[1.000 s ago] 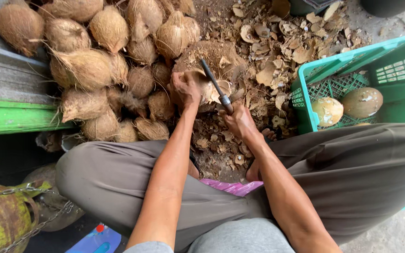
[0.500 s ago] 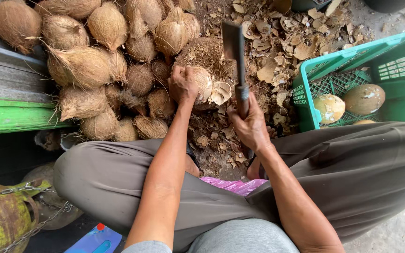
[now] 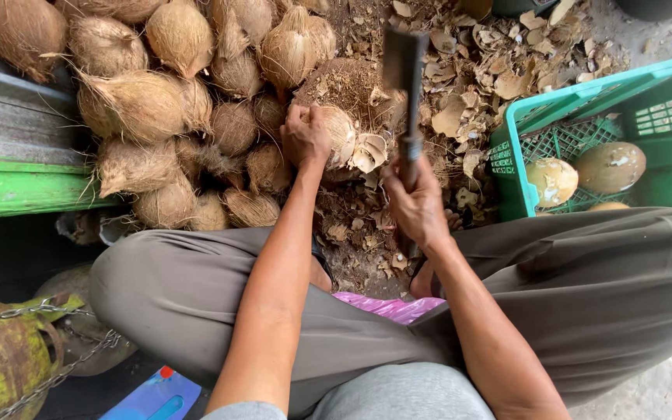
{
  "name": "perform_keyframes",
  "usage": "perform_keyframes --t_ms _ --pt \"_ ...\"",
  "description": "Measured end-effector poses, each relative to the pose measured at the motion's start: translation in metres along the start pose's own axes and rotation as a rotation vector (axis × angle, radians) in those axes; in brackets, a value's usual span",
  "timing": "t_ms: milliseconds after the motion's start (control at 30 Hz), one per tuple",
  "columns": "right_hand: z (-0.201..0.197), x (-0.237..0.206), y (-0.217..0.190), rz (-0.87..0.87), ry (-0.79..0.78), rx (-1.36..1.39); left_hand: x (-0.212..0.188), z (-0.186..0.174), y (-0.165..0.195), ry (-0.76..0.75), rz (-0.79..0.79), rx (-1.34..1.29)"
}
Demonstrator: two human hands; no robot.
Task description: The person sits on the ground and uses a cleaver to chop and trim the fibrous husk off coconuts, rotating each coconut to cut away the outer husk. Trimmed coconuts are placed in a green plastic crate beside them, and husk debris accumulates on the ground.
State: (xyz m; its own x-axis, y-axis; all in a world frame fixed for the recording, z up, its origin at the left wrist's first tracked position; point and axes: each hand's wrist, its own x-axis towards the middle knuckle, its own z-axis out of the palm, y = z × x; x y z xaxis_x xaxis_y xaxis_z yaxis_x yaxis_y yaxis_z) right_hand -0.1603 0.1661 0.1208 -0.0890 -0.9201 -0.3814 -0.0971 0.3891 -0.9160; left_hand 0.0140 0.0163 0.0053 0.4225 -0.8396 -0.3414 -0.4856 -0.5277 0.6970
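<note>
My left hand point(image 3: 305, 136) grips a partly husked coconut point(image 3: 342, 134) on a round wooden chopping block point(image 3: 344, 82). My right hand point(image 3: 415, 204) is closed on the handle of a cleaver point(image 3: 404, 74), whose dark blade is raised upright just right of the coconut. A curled piece of shell point(image 3: 369, 152) hangs off the coconut's right side. Both forearms reach forward over my knees in grey trousers.
A heap of brown fibrous coconuts point(image 3: 157, 101) lies to the left against a green plank point(image 3: 17, 190). Husk chips point(image 3: 476, 85) litter the ground. A green plastic crate point(image 3: 577, 109) at right holds peeled coconuts point(image 3: 610, 166). A rusty gas cylinder point(image 3: 1, 358) with chain sits lower left.
The cleaver has swung up from lying across the coconut to standing upright above it. My left hand has stayed on the coconut.
</note>
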Motion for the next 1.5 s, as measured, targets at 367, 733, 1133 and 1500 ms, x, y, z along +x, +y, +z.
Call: perform_keyframes --t_ms 367,733,1133,1500 --pt "0.023 0.003 0.033 -0.177 0.085 0.056 0.006 0.006 -0.007 0.050 0.025 0.068" --pt "0.035 0.011 0.044 -0.269 0.129 -0.119 0.007 0.014 -0.011 0.072 0.030 0.016" --pt "0.031 0.027 0.067 -0.073 0.021 -0.343 0.001 0.017 -0.011 0.131 0.248 -0.134" --pt "0.004 0.038 0.065 0.242 -0.023 -0.223 0.003 0.008 -0.029 0.127 0.265 -0.256"
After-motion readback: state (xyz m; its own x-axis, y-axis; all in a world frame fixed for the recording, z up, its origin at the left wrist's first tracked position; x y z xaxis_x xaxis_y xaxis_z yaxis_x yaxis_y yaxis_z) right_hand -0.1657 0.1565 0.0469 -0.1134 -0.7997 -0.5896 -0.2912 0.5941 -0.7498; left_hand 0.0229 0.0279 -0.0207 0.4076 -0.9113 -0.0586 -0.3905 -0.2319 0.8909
